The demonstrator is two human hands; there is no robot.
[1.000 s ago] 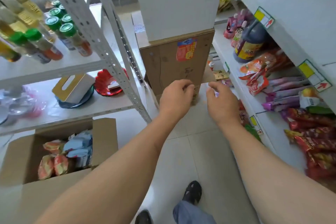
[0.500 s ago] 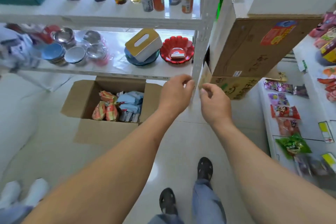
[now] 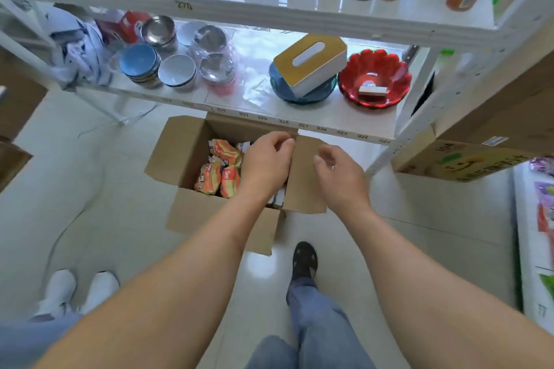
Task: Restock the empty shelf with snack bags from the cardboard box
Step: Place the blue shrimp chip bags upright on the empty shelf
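An open cardboard box (image 3: 183,153) stands on the floor under a white rack. Orange and red snack bags (image 3: 218,171) lie in its left part. My left hand (image 3: 265,160) hovers over the middle of the box with fingers loosely curled and holds nothing. My right hand (image 3: 340,177) hangs above the box's right flap (image 3: 302,186), fingers relaxed and empty. The rest of the box's contents are hidden behind my left hand.
The white rack's low shelf (image 3: 329,120) carries bowls (image 3: 177,70), a tissue box (image 3: 310,64) and a red dish (image 3: 374,81). Bottles stand on the shelf above. Stacked cartons (image 3: 455,159) sit at right, a snack shelf (image 3: 539,219) at far right. White shoes (image 3: 78,293) stand at left.
The view has swung from the right-hand shelves to the box on the floor. Both hands have come down over the box, and the right hand's fingers have loosened.
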